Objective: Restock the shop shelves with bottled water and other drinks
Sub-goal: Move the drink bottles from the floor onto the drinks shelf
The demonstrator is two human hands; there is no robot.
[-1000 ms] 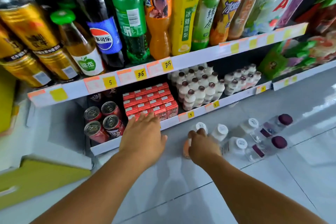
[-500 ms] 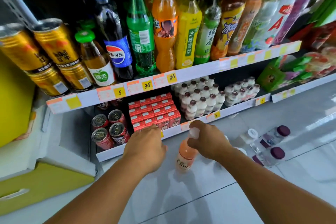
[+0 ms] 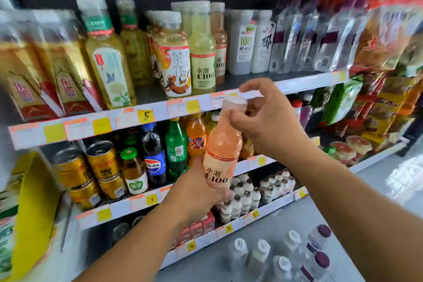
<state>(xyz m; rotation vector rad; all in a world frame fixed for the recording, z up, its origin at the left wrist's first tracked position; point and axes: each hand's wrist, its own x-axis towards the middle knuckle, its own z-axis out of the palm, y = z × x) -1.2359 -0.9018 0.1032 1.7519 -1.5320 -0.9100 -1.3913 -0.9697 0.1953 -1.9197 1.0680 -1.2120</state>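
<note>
The pink drink bottle (image 3: 220, 151) is up in the air, near the shelves, tilted a little. The left hand (image 3: 196, 192) wraps around its bottom part. The right hand (image 3: 266, 117) pinches its white cap (image 3: 235, 102) at the top. More bottles (image 3: 270, 256) stand on the floor (image 3: 377, 190), near and to the right.
</note>
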